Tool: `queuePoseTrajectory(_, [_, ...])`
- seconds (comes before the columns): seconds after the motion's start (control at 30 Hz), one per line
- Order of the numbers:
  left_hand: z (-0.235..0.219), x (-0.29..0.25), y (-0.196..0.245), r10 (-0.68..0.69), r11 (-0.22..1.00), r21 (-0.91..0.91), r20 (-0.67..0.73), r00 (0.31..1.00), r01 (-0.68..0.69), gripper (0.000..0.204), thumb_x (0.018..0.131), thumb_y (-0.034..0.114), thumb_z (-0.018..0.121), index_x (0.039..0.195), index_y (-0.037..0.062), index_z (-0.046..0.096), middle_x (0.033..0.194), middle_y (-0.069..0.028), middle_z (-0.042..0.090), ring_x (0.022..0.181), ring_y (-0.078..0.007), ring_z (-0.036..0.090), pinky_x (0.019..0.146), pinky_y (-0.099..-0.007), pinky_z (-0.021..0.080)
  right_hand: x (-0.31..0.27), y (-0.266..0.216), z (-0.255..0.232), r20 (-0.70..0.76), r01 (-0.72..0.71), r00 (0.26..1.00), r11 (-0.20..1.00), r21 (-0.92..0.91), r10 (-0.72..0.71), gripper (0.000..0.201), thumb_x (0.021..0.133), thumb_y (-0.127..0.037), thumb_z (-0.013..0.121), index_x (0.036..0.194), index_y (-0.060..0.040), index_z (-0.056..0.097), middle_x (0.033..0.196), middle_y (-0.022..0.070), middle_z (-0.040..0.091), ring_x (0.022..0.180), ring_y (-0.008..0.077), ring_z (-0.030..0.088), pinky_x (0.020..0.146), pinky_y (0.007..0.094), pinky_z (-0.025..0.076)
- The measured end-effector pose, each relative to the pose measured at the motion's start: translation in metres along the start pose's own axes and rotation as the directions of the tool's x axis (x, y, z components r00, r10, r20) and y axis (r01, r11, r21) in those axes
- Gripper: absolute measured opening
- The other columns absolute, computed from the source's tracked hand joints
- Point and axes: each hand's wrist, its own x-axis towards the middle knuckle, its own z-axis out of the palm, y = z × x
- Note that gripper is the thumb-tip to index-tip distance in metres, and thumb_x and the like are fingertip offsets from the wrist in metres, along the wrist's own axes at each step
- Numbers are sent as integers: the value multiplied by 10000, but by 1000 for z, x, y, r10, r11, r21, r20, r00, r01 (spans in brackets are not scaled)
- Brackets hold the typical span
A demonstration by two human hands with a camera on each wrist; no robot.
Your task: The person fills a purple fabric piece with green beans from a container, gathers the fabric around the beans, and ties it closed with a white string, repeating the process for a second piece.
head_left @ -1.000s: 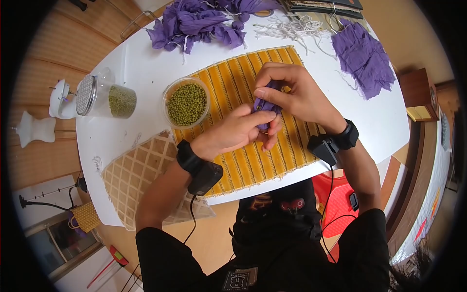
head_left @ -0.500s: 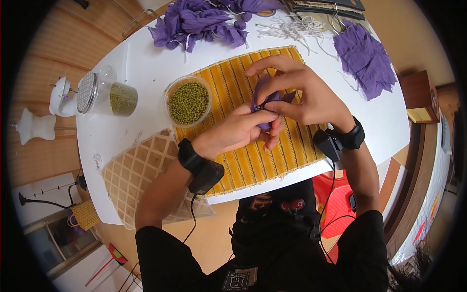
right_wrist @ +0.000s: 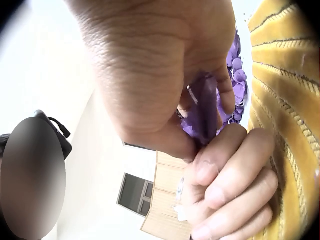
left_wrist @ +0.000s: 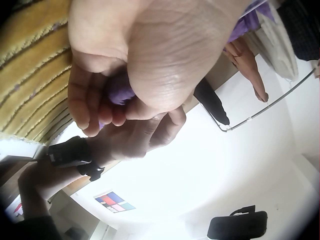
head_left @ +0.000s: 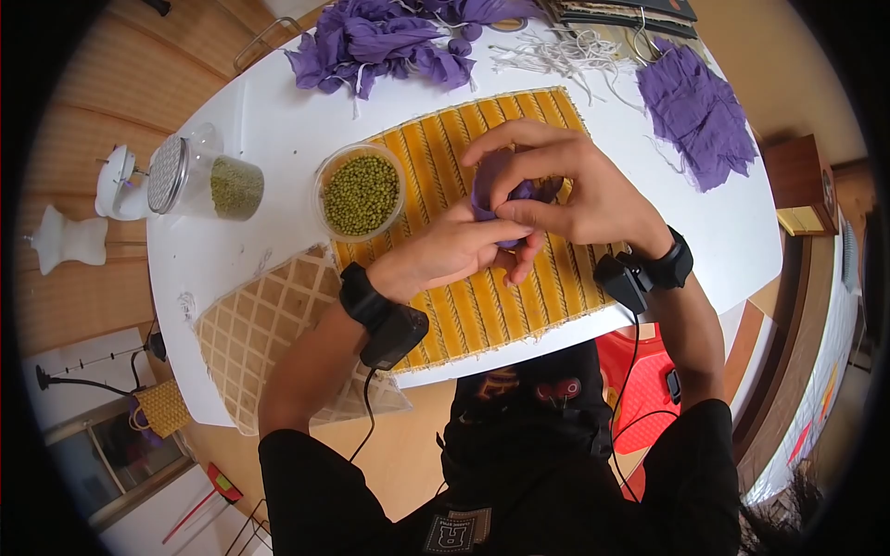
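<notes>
Over the yellow striped mat, both hands work on a small piece of purple cloth. My left hand holds its lower part in curled fingers, the thumb lying on top. In the left wrist view a rounded bulge of the purple cloth shows inside those fingers. From the right, my right hand pinches the gathered upper cloth between thumb and fingers. The right wrist view shows the folded purple cloth rising from the left fist into the right hand; whatever lies inside it is hidden.
Green beans fill a round clear tub at the mat's left edge. A lidded jar lies farther left. Purple cloth bundles, white strings and flat purple cloths lie along the far side.
The right fingers have spread and shifted on the cloth, drawing its far edge up. A small dark opening seen half a second ago is now covered. The left hand has stayed nearly still.
</notes>
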Motion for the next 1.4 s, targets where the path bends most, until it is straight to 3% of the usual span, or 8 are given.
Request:
queuePoseTrajectory(0.23, [-2,1,-3,56,997,-47,42,998,-54,111,979,118,520,1040,28,544,878,-90,595,689,-198,610,619,-322,508,0,-6,2,1,-10,1000,997,75,10,70,741,3,706,775,-24,651,1157,136,627,977,258,627,853,359,493])
queuePoseTrajectory(0.5, [0,0,-1,27,998,57,66,997,-31,138,983,135,530,1058,19,519,878,-88,598,695,-181,614,626,-304,515,0,-5,-1,9,-19,1000,991,136,17,62,751,-10,670,789,-20,622,1063,126,651,913,240,622,815,350,484])
queuePoseTrajectory(0.67, [3,-1,-2,52,998,33,30,998,-53,128,984,129,528,1047,18,519,871,-86,598,693,-169,616,616,-291,512,-3,-8,-3,71,-164,985,975,152,155,101,730,-28,679,814,-19,621,938,121,664,862,230,625,803,335,481])
queuePoseTrajectory(0.8, [1,1,-5,13,996,89,21,1000,-15,103,982,114,519,999,16,545,848,-80,604,687,-155,616,605,-276,502,-2,-5,1,68,-130,990,981,141,121,148,736,-32,686,879,-13,655,967,119,660,874,229,629,810,344,485])
queuePoseTrajectory(0.87, [2,-1,-4,16,992,129,4,1000,-16,103,980,109,514,984,14,554,836,-78,606,681,-152,616,604,-270,496,1,-10,10,-87,-91,990,981,172,107,230,735,-39,706,962,-13,679,993,111,654,905,240,629,819,352,488])
queuePoseTrajectory(0.97, [2,-1,-4,40,982,184,13,999,-42,107,978,99,505,966,12,566,820,-77,610,671,-147,616,598,-260,485,2,-5,12,-36,-20,999,995,101,24,245,727,-37,730,970,-22,698,1007,105,648,941,256,625,838,354,486])
queuePoseTrajectory(1.07, [1,-1,-3,48,980,191,36,998,-54,107,977,91,498,969,9,566,815,-76,610,665,-149,616,588,-256,480,-1,1,11,26,-21,1000,992,127,17,158,749,-29,723,900,-2,686,979,121,649,884,274,637,781,324,500])
queuePoseTrajectory(1.4, [-1,0,-1,55,997,59,42,998,-57,162,957,140,558,1040,5,527,906,-120,578,685,-201,599,609,-299,466,-1,-4,1,-32,-59,997,990,127,63,95,753,-3,729,844,-21,706,885,82,639,822,207,599,713,310,468])
